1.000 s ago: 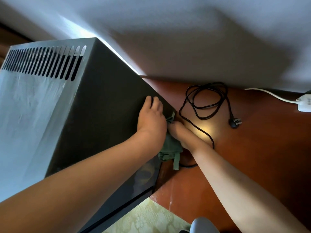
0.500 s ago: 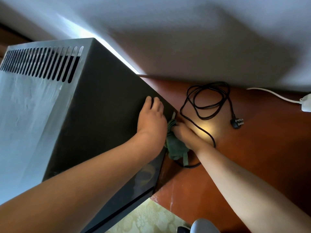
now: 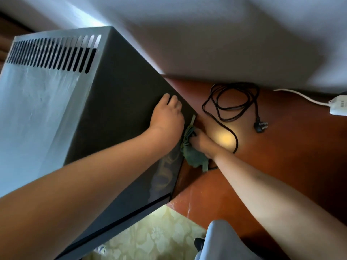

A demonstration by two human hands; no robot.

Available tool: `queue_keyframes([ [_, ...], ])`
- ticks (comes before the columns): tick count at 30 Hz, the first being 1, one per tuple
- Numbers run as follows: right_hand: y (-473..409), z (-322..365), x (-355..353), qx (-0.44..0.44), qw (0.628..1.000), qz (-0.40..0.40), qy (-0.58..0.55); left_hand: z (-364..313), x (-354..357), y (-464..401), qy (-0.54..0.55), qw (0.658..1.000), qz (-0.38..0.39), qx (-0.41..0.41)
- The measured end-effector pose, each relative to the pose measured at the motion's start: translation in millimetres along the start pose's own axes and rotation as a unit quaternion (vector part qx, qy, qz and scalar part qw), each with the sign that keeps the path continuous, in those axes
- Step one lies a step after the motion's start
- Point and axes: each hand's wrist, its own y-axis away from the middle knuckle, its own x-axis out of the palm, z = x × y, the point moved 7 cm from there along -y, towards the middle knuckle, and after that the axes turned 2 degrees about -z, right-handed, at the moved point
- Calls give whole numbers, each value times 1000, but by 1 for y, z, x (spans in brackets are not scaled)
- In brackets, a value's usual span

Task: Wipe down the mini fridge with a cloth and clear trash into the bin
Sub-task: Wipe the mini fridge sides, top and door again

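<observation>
Left hand [image 3: 167, 117] flat on mini fridge [image 3: 120, 113] side, fingers straight | right hand [image 3: 201, 142] grip clamped on green cloth [image 3: 193, 154] at fridge's lower edge

A lived-in room of a home or guest lodging, seen from above. A dark grey box-shaped mini fridge [image 3: 116, 113] with a row of ventilation slots [image 3: 54, 53] along its pale back panel stands on a polished reddish-brown wooden surface [image 3: 281, 156] against a plain white wall [image 3: 216, 34]. A loosely coiled black power cord with an unplugged plug [image 3: 231, 102] lies on the wood beside the fridge. A white power strip on a white cable [image 3: 339, 106] sits at the right edge. A pale yellow-green floral-patterned covering [image 3: 155, 235] shows below the fridge.
</observation>
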Motion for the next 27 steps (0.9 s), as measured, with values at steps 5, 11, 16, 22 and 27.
queue_keyframes([
  [5, 10, 32, -16, -47, 998, -47, -19, 17, -18, 19, -7, 998, -55, -6],
  [11, 50, 12, 24, -59, 994, -25, 87, 33, -18, 61, -16, 997, -76, -24],
  [16, 53, 57, 6, -153, 979, -85, 105, 47, -10, 92, -5, 994, -100, -46],
  [22, 75, 46, 30, -105, 985, -69, 115, 38, -6, 102, 6, 994, -96, -53],
  [27, 91, 38, 64, -40, 997, -15, 67, 25, -1, 109, 8, 995, -89, -45],
])
